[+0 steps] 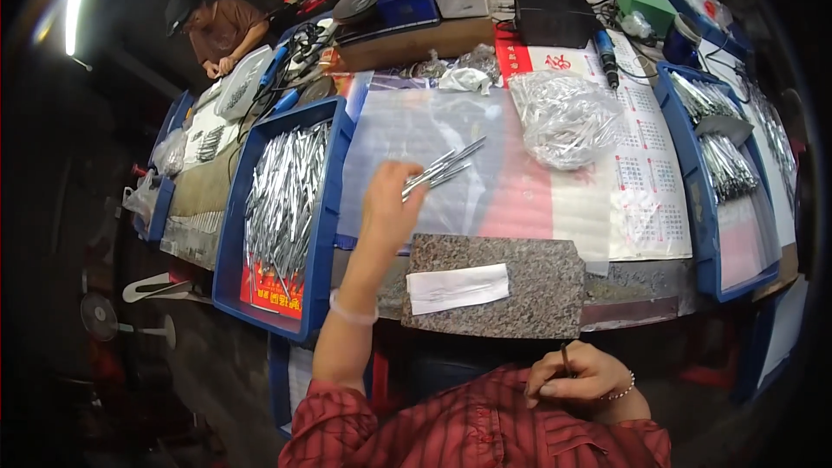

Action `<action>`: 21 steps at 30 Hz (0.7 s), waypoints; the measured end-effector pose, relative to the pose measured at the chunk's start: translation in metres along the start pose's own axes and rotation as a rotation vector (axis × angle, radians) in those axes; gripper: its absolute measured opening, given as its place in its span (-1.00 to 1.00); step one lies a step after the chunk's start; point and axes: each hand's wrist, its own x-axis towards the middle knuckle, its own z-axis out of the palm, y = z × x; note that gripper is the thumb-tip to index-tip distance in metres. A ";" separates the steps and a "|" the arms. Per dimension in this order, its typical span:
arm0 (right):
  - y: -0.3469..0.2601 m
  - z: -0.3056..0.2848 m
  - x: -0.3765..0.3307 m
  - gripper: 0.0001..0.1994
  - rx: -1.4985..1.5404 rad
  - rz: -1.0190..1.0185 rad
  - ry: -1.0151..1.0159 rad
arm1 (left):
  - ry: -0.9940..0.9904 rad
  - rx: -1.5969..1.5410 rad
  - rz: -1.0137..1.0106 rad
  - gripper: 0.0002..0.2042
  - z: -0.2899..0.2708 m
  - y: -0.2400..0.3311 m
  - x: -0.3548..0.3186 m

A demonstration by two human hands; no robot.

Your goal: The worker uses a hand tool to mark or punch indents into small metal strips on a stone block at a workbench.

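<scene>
Over the clear plastic sheet, my left hand grips the near ends of a small bundle of thin silvery metal rods. Their far ends fan out to the upper right. Close to my body, my right hand is closed around a slim dark stick-like tool, mostly hidden by the fingers. Between my hands lies a speckled stone slab with a folded white strip on it. Left of my left hand, a blue tray holds many similar metal rods.
A plastic bag of pale thin pieces lies on the printed paper sheet. Another blue tray with metal rods stands at the right. A blue-and-black pen-shaped power tool rests near a black box. Another person works at far left.
</scene>
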 end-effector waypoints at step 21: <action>0.003 0.015 0.039 -0.75 0.188 -0.086 0.724 | -0.337 -0.453 0.025 -0.87 -0.040 0.136 -0.093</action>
